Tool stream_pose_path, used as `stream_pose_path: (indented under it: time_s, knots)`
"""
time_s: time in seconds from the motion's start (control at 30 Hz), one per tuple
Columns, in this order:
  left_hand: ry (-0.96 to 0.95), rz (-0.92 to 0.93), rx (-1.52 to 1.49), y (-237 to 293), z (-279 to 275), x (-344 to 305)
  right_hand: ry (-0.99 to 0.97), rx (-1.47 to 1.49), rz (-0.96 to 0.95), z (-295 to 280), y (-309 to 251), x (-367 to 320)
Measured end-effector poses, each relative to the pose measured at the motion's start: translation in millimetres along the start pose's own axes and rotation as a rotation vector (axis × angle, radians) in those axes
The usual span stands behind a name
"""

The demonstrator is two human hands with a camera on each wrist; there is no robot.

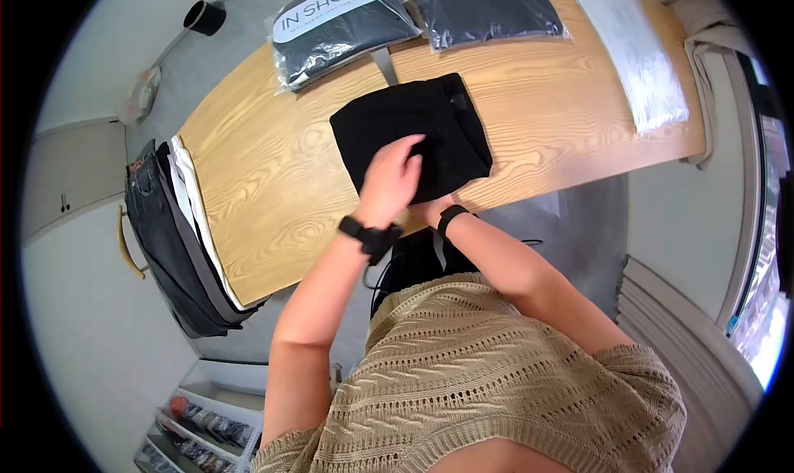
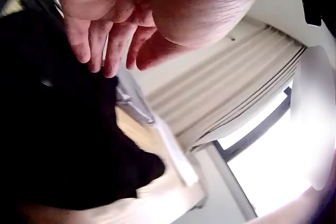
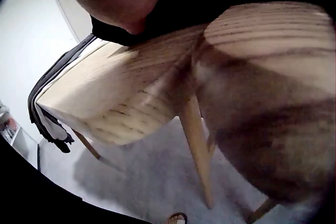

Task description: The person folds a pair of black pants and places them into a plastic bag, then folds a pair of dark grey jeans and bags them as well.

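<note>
Grip on the cloth is slack at the left hand (image 1: pixel 390 178): its fingers are loosely extended over the near part of a black folded garment (image 1: pixel 453 146) and are not closed round anything. Contact or a slight gap cannot be told. The right hand (image 1: pixel 435 209) is at the garment's near edge, partly beneath it; its fingers are hidden, so whether it pinches the cloth or merely supports it cannot be determined.

The garment lies folded on the wooden table (image 1: pixel 256 167), at the near edge, between the two hands and the far row of bags. Risks, in my judgement: the near edge could slide off the table if pulled toward the body, since little wood lies beneath it; the folds could shift or crease if the right hand draws out unevenly while the left gives no firm hold. A grey strip (image 1: pixel 385 66) beyond the garment could be caught under it if the cloth is pushed away.

Containers: a clear bag with the white "IN SHOW" label (image 1: pixel 331 10) holds dark contents; beside it, a second clear bag (image 1: pixel 488 14) holds dark folded cloth. Flat clear plastic (image 1: pixel 633 59) lies toward the right end; whether anything is inside cannot be told. At the left edge, a pile of trousers (image 1: pixel 165 233) hangs partly over the side and might slip if knocked. Contents of the black bin (image 1: pixel 204 18) on the floor cannot be made out. White shelving (image 1: pixel 236 375) at lower left holds small items, too indistinct to identify.
</note>
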State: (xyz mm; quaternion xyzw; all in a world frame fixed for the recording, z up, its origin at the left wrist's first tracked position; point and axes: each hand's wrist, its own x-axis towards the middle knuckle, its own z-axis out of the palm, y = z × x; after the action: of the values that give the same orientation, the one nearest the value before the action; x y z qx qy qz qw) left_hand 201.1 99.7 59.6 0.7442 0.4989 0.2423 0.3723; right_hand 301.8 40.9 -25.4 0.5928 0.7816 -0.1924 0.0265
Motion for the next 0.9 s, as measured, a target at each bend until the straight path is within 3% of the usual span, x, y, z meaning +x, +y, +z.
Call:
stream_pose_path:
  time_s: [0.07, 0.1, 0.2, 0.27, 0.33, 0.37, 0.4, 0.47, 0.57, 0.6, 0.67, 0.7, 0.8, 0.87, 0.9]
  knots:
    - [-0.046, 0.066, 0.126, -25, -14, -24, 0.216, 0.575, 0.020, 5, 9, -1]
    - [-0.120, 0.093, 0.169, -36, -16, -32, 0.461, 0.563, -0.011, 31, 10, 3]
    - [-0.217, 0.129, 0.273, -62, -4, -47, 0.117, 0.418, -0.058, -5, 18, -12]
    - [-0.234, 0.126, 0.329, -66, 4, -49, -0.092, 0.249, -0.255, -36, 36, -41]
    - [-0.205, 0.093, 0.315, -69, 9, -48, 0.059, 0.462, -0.403, -34, 63, -59]
    - [-0.184, 0.101, 0.326, -67, 10, -49, -0.287, 0.412, -0.049, -72, 66, -67]
    - [-0.178, 0.092, 0.322, -68, 11, -51, 0.026, 0.602, 0.001, -61, 83, -75]
    - [-0.171, 0.092, 0.345, -69, 12, -51, 0.202, 0.681, 0.403, -97, 85, -69]
    - [-0.153, 0.090, 0.325, -68, 13, -51, 0.293, 0.495, 0.305, -74, 96, -50]
    - [-0.152, 0.081, 0.319, -67, 12, -51, 0.236, 0.446, 0.312, -78, 87, -47]
    - [-0.159, 0.078, 0.340, -67, 11, -52, 0.042, 0.754, 0.480, -89, 77, -37]
    - [-0.173, 0.074, 0.357, -66, 11, -52, 0.043, 0.754, 0.479, -84, 77, -33]
    - [-0.164, 0.088, 0.309, -62, 7, -52, 0.320, 0.987, 0.318, -80, 81, -23]
    - [-0.158, 0.063, 0.236, -59, 4, -51, 0.219, 1.307, 0.286, -91, 85, -19]
    - [-0.149, 0.044, 0.168, -59, 2, -50, 0.024, 1.430, 0.293, -99, 93, -18]
